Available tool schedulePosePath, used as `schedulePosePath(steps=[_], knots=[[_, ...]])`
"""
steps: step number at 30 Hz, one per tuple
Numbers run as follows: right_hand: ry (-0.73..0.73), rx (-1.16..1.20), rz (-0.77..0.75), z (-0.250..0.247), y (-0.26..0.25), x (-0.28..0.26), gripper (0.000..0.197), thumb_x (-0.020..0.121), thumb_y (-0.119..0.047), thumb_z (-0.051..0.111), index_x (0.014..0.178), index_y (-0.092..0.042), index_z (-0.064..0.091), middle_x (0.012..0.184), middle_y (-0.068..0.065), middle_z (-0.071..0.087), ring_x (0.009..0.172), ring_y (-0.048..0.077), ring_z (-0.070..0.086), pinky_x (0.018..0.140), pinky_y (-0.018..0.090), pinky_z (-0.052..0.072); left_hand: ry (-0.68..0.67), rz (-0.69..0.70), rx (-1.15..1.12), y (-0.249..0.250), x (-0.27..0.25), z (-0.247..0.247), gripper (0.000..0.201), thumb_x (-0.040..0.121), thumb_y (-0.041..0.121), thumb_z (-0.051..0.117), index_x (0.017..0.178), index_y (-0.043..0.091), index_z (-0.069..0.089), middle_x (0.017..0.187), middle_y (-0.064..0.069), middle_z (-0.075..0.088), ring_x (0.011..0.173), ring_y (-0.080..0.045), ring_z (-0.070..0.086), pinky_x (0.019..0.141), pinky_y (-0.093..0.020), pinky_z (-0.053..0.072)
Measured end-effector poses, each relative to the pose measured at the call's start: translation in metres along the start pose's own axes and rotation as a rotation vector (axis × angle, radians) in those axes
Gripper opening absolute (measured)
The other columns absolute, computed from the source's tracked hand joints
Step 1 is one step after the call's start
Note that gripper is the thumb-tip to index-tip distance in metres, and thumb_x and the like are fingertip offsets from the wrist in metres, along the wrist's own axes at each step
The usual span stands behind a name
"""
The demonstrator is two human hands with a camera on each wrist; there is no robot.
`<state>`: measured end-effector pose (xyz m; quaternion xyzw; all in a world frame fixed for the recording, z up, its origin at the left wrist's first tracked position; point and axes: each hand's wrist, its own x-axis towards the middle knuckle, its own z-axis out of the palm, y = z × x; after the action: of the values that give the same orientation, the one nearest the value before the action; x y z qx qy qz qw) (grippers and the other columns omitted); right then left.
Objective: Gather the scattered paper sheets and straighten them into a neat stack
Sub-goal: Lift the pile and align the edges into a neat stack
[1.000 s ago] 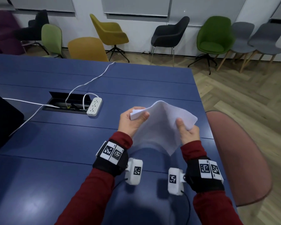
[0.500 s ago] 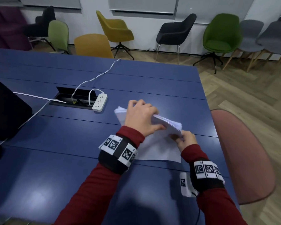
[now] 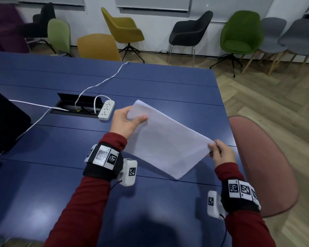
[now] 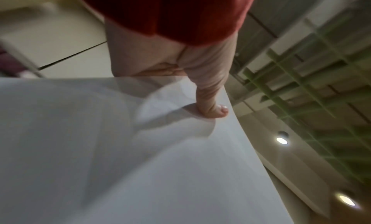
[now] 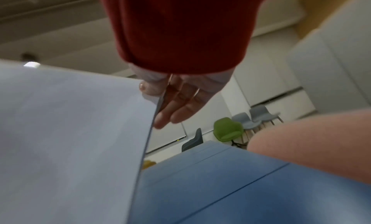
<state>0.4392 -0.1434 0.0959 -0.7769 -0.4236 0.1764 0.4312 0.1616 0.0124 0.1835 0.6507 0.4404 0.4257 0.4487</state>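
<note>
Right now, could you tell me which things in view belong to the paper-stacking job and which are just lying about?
Part of the job:
- white paper sheets, held above the blue table
- left hand, gripping the far corner
- right hand, pinching the near corner

Just lying about:
- white power strip
- white cable
- pink chair

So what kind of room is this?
Probably an office meeting room: a long blue table with a cable hatch and a power strip, and mixed chairs along the wall, such as a green chair.
</note>
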Motion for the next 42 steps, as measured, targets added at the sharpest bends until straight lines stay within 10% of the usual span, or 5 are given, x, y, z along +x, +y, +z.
schedulePosePath(steps=[7, 22, 29, 35, 42], knots=[[-0.156, 0.536, 0.165, 0.016, -0.022, 0.008, 0.01, 0.086, 0.001, 0.059, 0.094, -0.005, 0.063, 0.071, -0.014, 0.07, 0.057, -0.006, 0.064, 0.055, 0.006, 0.05, 0.042, -0.135, -0.225, -0.034, -0.008, -0.01, 0.014, 0.083, 0.006, 0.066, 0.084, 0.02, 0.065, 0.071, 0.017, 0.075, 0.067, 0.0, 0.069, 0.071, -0.022, 0.058], [-0.048, 0.488, 0.136, 0.034, -0.011, 0.0, 0.013, 0.084, -0.001, 0.063, 0.094, 0.0, 0.071, 0.08, 0.0, 0.07, 0.064, -0.01, 0.062, 0.067, 0.005, 0.049, -0.088, -0.408, -0.072, -0.085, -0.035, 0.011, 0.027, 0.074, -0.006, 0.073, 0.099, 0.003, 0.066, 0.059, 0.012, 0.071, 0.053, 0.008, 0.063, 0.054, -0.008, 0.05], [-0.037, 0.44, 0.109, 0.028, -0.03, 0.001, 0.012, 0.081, -0.003, 0.068, 0.075, -0.013, 0.069, 0.063, -0.006, 0.066, 0.056, -0.003, 0.058, 0.062, 0.011, 0.048, 0.069, -0.553, -0.05, -0.075, -0.043, 0.017, 0.035, 0.073, 0.007, 0.078, 0.101, 0.001, 0.058, 0.099, -0.013, 0.066, 0.09, -0.027, 0.066, 0.089, -0.038, 0.051], [-0.115, -0.28, -0.062, 0.004, -0.073, 0.026, 0.018, 0.075, -0.035, 0.071, 0.09, -0.025, 0.073, 0.089, 0.001, 0.075, 0.091, 0.024, 0.066, 0.09, 0.036, 0.049, 0.014, -0.192, 0.32, -0.023, -0.02, 0.009, 0.01, 0.064, 0.029, 0.058, 0.055, 0.025, 0.06, 0.06, -0.012, 0.057, 0.061, -0.029, 0.051, 0.071, -0.045, 0.054], [-0.389, -0.234, -0.143, 0.036, -0.098, 0.029, 0.012, 0.081, -0.032, 0.059, 0.089, -0.029, 0.068, 0.086, 0.007, 0.074, 0.096, 0.03, 0.067, 0.086, 0.043, 0.052, -0.295, -0.041, 0.647, 0.006, -0.003, 0.028, 0.002, 0.077, 0.021, 0.069, 0.079, 0.022, 0.069, 0.075, -0.004, 0.069, 0.082, -0.028, 0.064, 0.075, -0.033, 0.051]])
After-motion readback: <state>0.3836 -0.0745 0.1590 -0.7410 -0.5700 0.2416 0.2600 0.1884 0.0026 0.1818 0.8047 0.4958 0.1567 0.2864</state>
